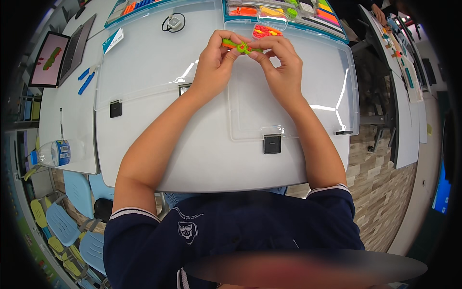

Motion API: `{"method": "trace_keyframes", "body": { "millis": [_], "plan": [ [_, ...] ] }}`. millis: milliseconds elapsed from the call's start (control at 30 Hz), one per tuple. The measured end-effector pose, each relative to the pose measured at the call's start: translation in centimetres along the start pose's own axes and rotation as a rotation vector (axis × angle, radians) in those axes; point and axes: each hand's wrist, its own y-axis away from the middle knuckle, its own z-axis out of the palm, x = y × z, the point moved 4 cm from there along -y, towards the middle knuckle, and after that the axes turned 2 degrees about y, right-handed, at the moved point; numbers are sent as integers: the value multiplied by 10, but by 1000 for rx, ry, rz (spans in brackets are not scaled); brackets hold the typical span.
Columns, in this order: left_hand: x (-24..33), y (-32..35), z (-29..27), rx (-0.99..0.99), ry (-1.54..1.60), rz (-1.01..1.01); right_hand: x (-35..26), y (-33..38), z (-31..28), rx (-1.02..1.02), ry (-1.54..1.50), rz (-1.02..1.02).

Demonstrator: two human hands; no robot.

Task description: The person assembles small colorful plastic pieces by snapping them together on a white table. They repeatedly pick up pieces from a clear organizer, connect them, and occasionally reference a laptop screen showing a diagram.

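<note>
A small green and orange plastic building-piece assembly (242, 47) is held up between my two hands, over the far part of the table. My left hand (215, 61) pinches its left end, where a longer orange and green part shows. On the right, my right hand (284, 65) pinches the green part with thumb and fingertips. My fingers partly cover the assembly, so its full shape is hidden. Just beyond my right hand sits a small clear box of red and yellow pieces (266, 32).
Clear plastic lids (144, 62) with black latches (272, 143) lie on the white table. Sorted coloured parts fill a blue-edged case (284, 23) at the back. Leftward are a charger (174, 22), blue-handled pliers (86, 83), a laptop (74, 45) and a bottle (52, 153).
</note>
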Motion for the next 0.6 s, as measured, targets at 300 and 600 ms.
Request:
{"method": "trace_keyframes", "body": {
  "millis": [300,600],
  "plan": [
    [2,2,0,-41,47,-105,11,6,4,-131,-214,341],
    [-1,2,-2,-45,51,-136,13,7,7,-201,-435,477]
  ]
}}
